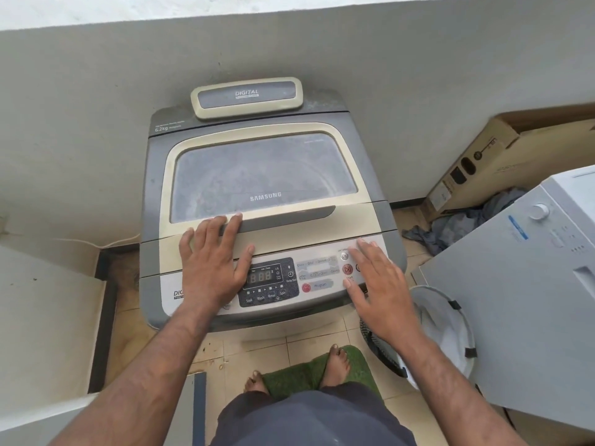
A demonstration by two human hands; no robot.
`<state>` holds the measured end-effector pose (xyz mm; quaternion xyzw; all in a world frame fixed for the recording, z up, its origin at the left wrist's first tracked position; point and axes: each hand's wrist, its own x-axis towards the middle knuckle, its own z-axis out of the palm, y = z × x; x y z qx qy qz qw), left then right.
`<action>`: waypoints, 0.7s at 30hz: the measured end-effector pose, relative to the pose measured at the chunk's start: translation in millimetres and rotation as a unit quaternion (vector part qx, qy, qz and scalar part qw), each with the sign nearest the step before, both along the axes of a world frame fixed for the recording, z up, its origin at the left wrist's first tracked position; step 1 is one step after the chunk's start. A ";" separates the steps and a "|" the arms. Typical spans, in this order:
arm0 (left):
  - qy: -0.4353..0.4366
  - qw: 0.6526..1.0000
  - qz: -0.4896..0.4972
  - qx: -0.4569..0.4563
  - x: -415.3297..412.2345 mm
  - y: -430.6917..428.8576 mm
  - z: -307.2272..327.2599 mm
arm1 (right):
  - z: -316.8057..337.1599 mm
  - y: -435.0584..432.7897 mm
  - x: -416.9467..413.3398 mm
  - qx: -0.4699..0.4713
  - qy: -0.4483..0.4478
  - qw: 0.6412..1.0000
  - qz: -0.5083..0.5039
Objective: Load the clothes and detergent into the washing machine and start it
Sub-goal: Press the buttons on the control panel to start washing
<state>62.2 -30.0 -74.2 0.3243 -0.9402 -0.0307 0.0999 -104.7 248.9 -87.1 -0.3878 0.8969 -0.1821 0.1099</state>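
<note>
At frame centre, the washer (267,201) had its lid (262,175) closed. The left hand (211,263) lay flat on it, fingers (222,228) straight. The right hand (380,281) rested open-fingered on the panel (318,278).

We see through a single wide-angle camera worn on the head, facing forward and tilted steeply down. The washer (264,175) sits in the middle of the frame, near enough that the lettering on its panel (318,278) reads. The wall (96,123) bows across the top from lens curvature. Our feet (336,362) show at bottom centre, almost under the lens, and a white machine (531,300) cuts the right edge.
</note>
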 end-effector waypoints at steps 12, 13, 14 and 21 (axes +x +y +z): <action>0.010 1.000 0.010 -0.004 -0.2 -0.3 -1.1 | -9.2 26.9 14.0 -0.011 0.050 0.999 -0.002; 0.010 1.000 0.010 -0.004 -0.4 -0.5 -1.3 | -9.3 28.8 16.0 -0.009 0.062 0.998 -0.003; 0.011 1.000 0.009 -0.003 -0.6 -0.6 -1.4 | -9.7 30.4 18.3 -0.005 0.075 0.997 -0.005; 0.014 1.000 0.010 -0.007 -1.1 -1.1 -1.9 | -19.7 28.5 24.3 0.033 0.140 0.989 -0.016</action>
